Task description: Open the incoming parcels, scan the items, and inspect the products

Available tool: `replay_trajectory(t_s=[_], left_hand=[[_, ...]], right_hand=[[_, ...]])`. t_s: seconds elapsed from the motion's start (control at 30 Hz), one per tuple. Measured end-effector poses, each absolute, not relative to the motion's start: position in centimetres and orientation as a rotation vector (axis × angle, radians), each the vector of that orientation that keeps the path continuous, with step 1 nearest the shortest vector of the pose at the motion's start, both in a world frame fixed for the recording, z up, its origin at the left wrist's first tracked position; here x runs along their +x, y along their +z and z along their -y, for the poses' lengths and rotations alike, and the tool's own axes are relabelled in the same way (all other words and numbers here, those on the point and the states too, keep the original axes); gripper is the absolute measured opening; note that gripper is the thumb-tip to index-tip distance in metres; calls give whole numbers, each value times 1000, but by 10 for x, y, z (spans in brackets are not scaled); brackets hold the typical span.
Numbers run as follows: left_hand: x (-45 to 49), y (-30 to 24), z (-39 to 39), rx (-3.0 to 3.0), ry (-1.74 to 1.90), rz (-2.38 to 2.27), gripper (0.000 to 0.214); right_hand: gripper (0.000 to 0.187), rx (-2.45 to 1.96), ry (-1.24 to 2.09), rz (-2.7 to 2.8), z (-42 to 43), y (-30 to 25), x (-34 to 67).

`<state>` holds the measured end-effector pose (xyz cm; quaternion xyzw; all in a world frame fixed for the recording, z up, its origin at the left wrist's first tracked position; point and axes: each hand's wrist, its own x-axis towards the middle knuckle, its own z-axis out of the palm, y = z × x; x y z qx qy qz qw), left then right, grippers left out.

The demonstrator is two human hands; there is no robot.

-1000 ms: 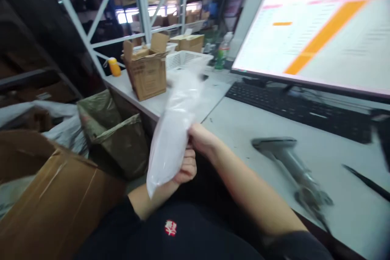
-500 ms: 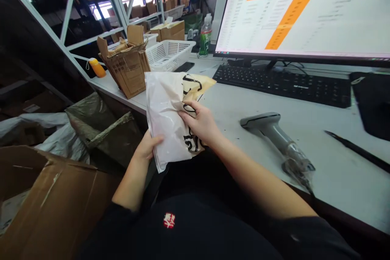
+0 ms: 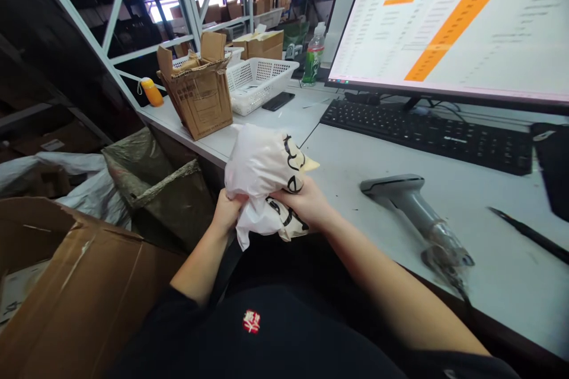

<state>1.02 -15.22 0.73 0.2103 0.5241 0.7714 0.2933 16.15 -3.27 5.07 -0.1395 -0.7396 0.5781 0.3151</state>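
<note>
A white plastic mailing bag [image 3: 255,160], with bold black marks on a cream side, bunches up between my hands in front of the desk edge. My left hand [image 3: 229,208] grips its lower left side, fingers partly hidden in the folds. On the other side my right hand [image 3: 306,204] clasps the cream part, its fingertips covered by the plastic. The bag's upper part bulges while its lower end hangs in creases. To the right, a grey barcode scanner [image 3: 413,207] lies on the white desk [image 3: 347,160].
A black keyboard [image 3: 422,133] sits before the monitor [image 3: 444,23]. Behind the bag stand an open cardboard box [image 3: 202,98], a white basket [image 3: 258,86] and a phone [image 3: 278,101]. A black pen-like tool [image 3: 528,231] lies far right. At lower left are a large carton [image 3: 102,296] and a green sack [image 3: 173,201].
The bag was fairly flat and upright; now it is gathered and bulging. Both hands have squeezed inward around its lower part. The view has shifted slightly left.
</note>
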Motion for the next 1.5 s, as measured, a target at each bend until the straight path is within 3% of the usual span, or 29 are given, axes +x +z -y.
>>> replay_trajectory(t_s=[0.07,0.17,0.2,0.33,0.4,0.47,0.57,0.73,0.87,1.07,1.17,1.27,1.37,1.5], left_hand=[[3,12,157,603,1994,-1191,88],[-5,19,161,628,1973,-994,82],[-6,21,161,629,2003,-996,77],[-4,21,161,687,2044,-1081,67],[0,17,159,762,1903,-1157,59],[3,12,156,817,1760,-1219,53],[3,7,154,831,1697,-1248,52],[2,0,156,828,1560,-1087,81],[12,-11,156,799,1514,-1108,80],[13,-26,140,564,1711,-1089,67],[17,-25,139,531,1721,-1088,63],[26,-18,145,675,1479,-976,67],[40,-10,152,950,1209,-944,72],[59,-14,152,987,1408,-1051,81]], right_hand=[[26,-296,1429,2121,29,59,168],[24,-257,1359,2328,23,70,179],[34,-280,1389,2328,21,72,182],[101,-294,1871,1916,13,75,185],[108,-269,2085,1718,12,76,181],[99,-326,2141,1696,15,78,174],[74,-476,1941,1728,20,82,163],[53,-677,1341,1580,11,81,156],[46,-811,1078,1603,9,83,159],[40,-763,1344,1436,29,93,155],[40,-900,1316,1362,32,93,152],[32,-830,1014,1441,24,86,149],[36,-711,604,1628,15,78,150],[36,-670,551,1678,12,74,155]])
